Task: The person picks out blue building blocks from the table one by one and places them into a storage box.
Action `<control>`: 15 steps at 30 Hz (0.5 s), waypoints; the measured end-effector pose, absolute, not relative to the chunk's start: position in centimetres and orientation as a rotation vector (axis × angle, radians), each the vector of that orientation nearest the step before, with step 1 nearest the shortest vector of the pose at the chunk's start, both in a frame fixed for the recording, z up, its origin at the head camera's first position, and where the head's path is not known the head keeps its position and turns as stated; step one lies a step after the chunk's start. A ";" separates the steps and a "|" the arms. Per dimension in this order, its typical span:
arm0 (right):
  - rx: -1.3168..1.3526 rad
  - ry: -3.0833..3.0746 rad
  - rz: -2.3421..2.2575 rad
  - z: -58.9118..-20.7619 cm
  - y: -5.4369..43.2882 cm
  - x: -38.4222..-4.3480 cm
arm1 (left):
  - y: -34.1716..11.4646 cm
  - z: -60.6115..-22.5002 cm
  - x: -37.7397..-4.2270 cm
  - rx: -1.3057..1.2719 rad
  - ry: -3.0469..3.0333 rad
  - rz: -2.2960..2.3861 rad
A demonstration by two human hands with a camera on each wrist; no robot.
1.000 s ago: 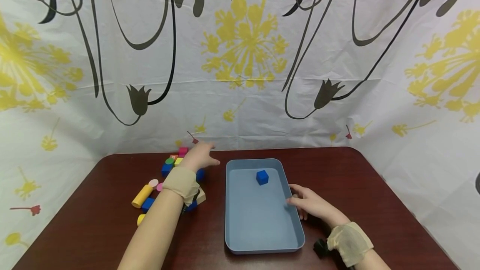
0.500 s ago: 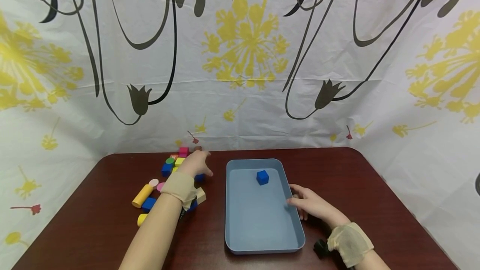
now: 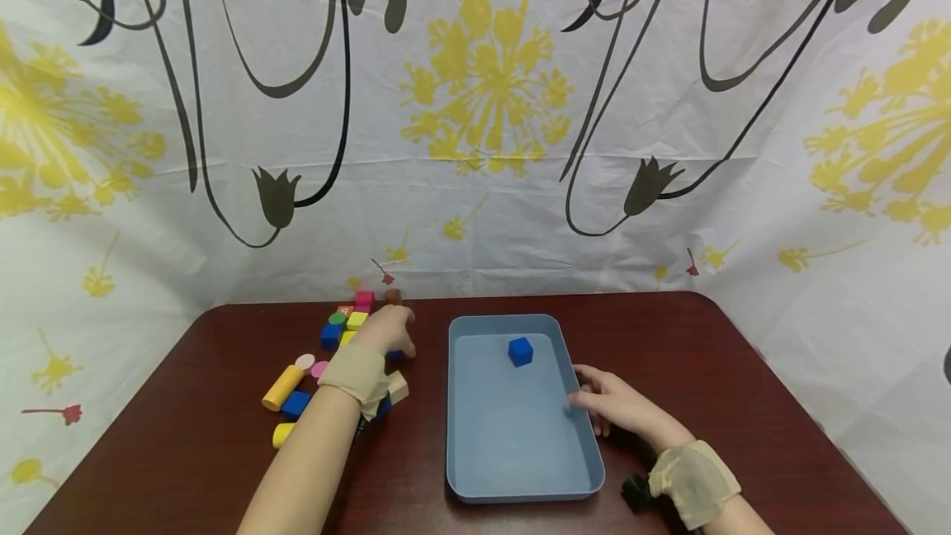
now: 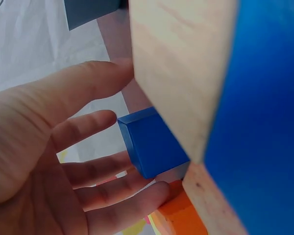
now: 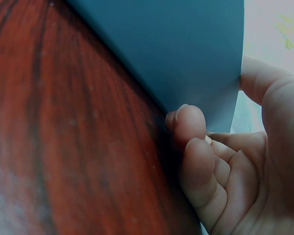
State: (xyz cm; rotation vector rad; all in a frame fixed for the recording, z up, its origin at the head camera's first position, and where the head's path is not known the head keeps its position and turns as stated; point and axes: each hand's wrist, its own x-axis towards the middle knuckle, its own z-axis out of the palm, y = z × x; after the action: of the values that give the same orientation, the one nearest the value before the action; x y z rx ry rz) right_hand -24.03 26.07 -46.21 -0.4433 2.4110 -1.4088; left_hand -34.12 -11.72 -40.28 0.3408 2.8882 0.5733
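Observation:
In the head view my left hand (image 3: 386,330) reaches over the pile of toy blocks at the left. Its thumb and fingers are spread around a blue block (image 4: 154,142) in the left wrist view, with the thumb apart from it and fingertips right at its edge. My right hand (image 3: 620,405) holds the right side of a blue-grey tray (image 3: 513,444): the thumb (image 5: 264,81) lies over the rim and the curled fingers (image 5: 198,166) are against the outer wall. A blue cube (image 3: 520,352) sits in the far part of the tray.
Around the left hand lie a yellow cylinder (image 3: 282,388), a plain wooden block (image 3: 397,387), a green round piece (image 3: 338,319) and a magenta block (image 3: 364,300). An orange block (image 4: 181,210) shows below the fingers. A patterned cloth (image 3: 475,229) hangs behind the dark table (image 3: 669,337).
My left hand has drawn back and lowered toward the blue block, its fingers bending more. The right hand, the tray and the blue cube stay where they were.

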 end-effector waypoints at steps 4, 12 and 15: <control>-0.453 2.411 -1.416 -46.2 26.1 -24.0 | -11.7 -39.9 -33.7 0.357 2.869 0.513; -0.447 2.419 -1.408 -46.3 26.1 -24.0 | -11.9 -39.8 -33.6 0.366 2.847 0.500; -0.457 2.430 -1.398 -46.2 26.1 -24.0 | -11.9 -39.9 -33.7 0.360 2.840 0.504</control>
State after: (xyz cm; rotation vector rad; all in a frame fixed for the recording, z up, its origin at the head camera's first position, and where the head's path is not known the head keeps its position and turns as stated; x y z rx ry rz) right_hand -23.99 26.13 -46.25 -0.4565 2.4296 -1.3980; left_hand -33.74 -11.94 -39.94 0.3595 2.8397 0.5038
